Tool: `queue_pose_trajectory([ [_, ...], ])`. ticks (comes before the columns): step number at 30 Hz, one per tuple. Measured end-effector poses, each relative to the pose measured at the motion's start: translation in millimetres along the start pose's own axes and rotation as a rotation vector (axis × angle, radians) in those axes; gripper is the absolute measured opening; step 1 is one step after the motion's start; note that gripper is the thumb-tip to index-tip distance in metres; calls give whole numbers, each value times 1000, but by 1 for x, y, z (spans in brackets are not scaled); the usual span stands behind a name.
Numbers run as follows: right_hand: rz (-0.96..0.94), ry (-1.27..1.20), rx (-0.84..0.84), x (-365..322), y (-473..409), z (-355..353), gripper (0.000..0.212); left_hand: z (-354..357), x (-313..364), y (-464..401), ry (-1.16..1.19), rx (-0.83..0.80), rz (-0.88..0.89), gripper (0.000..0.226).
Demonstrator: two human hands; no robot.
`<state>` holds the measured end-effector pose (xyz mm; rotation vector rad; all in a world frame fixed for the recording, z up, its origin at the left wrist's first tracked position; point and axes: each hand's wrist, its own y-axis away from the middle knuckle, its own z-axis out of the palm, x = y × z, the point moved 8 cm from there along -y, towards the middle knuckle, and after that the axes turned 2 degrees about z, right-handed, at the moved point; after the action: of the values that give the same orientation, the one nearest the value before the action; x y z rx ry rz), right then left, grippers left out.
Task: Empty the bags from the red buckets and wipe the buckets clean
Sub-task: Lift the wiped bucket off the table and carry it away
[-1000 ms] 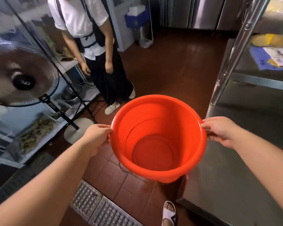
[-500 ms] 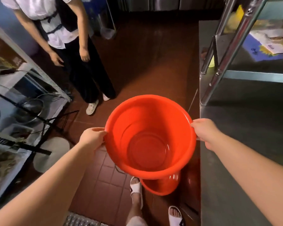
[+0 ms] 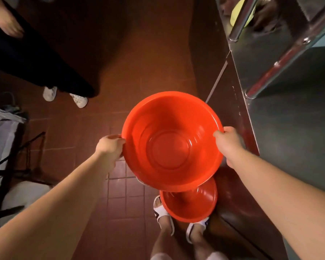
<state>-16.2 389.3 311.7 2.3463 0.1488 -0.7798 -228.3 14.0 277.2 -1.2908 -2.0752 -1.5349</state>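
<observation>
I hold an empty red bucket (image 3: 170, 145) upright in the air over the tiled floor. My left hand (image 3: 110, 147) grips its left rim and my right hand (image 3: 228, 141) grips its right rim. No bag is in it; its inside is bare and shiny. Directly below, partly hidden by the held bucket, a second red bucket (image 3: 191, 205) stands on the floor by my feet.
A steel counter (image 3: 293, 128) with shelf posts (image 3: 289, 51) runs along the right. Another person's legs and white shoes (image 3: 64, 96) stand at the far left. A dark fan stand (image 3: 13, 166) and its base sit at left. My sandalled feet (image 3: 176, 222) are below.
My view has tipped down toward the floor. The bucket has come lower and closer to the second bucket, which shows more fully. Both hands keep their grip on the rim.
</observation>
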Motion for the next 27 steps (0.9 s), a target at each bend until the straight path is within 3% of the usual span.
queue_pose_trajectory([
  [2, 10, -5, 25, 5, -30, 22, 29, 19, -3, -31, -12, -17, -13, 21],
  [7, 32, -14, 82, 33, -112, 81, 41, 77, -29, -102, 73, 5, -63, 7],
  [13, 91, -45, 106, 82, -197, 143, 62, 149, -64, -177, 142, -39, -83, 16],
  [20, 138, -129, 91, 136, -266, 199, 69, 217, -110, -248, 140, -78, -105, 10],
  [27, 149, -192, 99, 170, -311, 237, 54, 264, -137, -298, 130, -84, -113, 17],
])
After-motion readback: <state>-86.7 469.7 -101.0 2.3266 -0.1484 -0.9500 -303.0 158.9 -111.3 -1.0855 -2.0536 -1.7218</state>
